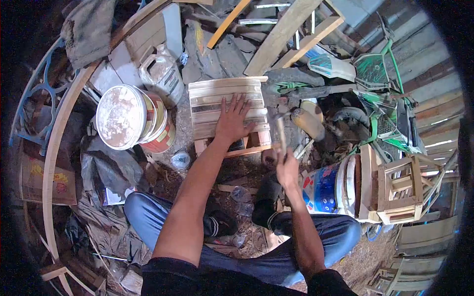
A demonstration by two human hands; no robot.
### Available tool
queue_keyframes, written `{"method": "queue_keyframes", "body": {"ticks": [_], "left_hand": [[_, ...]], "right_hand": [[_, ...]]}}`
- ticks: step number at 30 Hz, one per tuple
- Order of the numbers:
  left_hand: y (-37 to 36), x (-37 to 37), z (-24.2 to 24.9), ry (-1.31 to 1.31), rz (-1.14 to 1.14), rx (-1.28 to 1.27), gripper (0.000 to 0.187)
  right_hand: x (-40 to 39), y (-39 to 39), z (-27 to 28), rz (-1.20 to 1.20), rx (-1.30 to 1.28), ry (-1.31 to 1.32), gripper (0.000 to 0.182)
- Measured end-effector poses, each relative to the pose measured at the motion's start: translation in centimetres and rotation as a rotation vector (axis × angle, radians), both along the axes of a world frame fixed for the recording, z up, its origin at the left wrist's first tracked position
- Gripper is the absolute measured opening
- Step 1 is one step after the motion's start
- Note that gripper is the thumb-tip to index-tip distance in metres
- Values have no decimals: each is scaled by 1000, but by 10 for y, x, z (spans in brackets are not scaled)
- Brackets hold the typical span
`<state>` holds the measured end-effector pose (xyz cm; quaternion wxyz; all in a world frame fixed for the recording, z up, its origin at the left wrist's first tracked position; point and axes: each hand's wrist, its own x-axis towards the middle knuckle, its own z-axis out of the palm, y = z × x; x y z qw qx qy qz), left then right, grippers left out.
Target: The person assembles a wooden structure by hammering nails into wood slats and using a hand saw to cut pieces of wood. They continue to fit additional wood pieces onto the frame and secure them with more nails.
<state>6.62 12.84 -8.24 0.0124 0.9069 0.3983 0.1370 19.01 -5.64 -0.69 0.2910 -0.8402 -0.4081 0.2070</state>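
Pale wood forms the stool (206,101), which sits on the littered ground (197,180) ahead of your feet (220,224), its top a row of slats crossed by darker streaks. Your left hand (234,121) lies flat on the slats, fingers spread, gripping nothing. Your right hand (288,170) is clamped on the hammer (282,132), upright in view just beside the stool's right side.

You can't see the slats under your left palm; shadow hides much of the underside, and the hammer's head is blurred. Dark rounded borders cut off the outer clutter.

On your left, the jug (165,76) and bucket (120,116) leave a narrow gap to the stool. On your right, the pail (325,185) stands near your forearm, with the bike (380,121) beyond.
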Motion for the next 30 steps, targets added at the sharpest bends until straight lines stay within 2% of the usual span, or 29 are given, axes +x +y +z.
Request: {"method": "queue_keyframes", "body": {"ticks": [1,2,4,5,6,8,9,10,12,13,14,16,17,19,22,24,27,30], "left_hand": [[0,1,-1,-13,1,11,73],[-1,2,-1,-32,3,24,73],[-1,2,-3,-31,-1,18,73],[0,3,-2,-28,-3,20,73],[1,4,1,-28,-5,25,73],[-1,0,1,-55,-17,56,74],[-3,-1,-1,-52,-18,46,74],[-2,0,-1,-55,-17,45,74],[-2,2,0,-63,-20,50,74],[-2,3,1,-59,-14,49,74],[-1,2,1,-54,-6,49,74],[0,2,3,-55,-4,44,73],[-2,2,2,-57,-2,36,73],[-3,2,1,-50,-1,27,73],[0,2,4,-56,-4,40,70],[-1,-1,0,-65,-12,32,68],[1,4,-4,-28,-20,64,61],[4,0,-8,-49,8,75,55]], "right_hand": [[-9,1,19,-67,-9,85,33],[-9,1,11,-65,-13,86,33],[-6,-1,-3,58,-156,-110,33],[-4,-2,-7,10,-202,-59,35],[0,-3,-10,8,-196,-59,35],[7,-5,-19,-54,22,194,36],[-1,-3,-10,-85,162,145,37],[0,-5,-17,-86,156,144,37],[0,-3,-23,59,-144,-27,38],[-1,-3,-10,20,-195,17,38],[-2,-1,-6,19,-190,17,38],[-4,0,-5,-59,-3,116,37],[-5,0,-12,-56,-7,118,37],[-8,0,-23,49,-36,-54,34],[-9,0,-2,-13,-125,-31,31],[-15,1,0,-57,-66,1,30],[-13,2,-11,65,-72,-164,27],[-13,1,11,-14,-103,-65,27]]}}
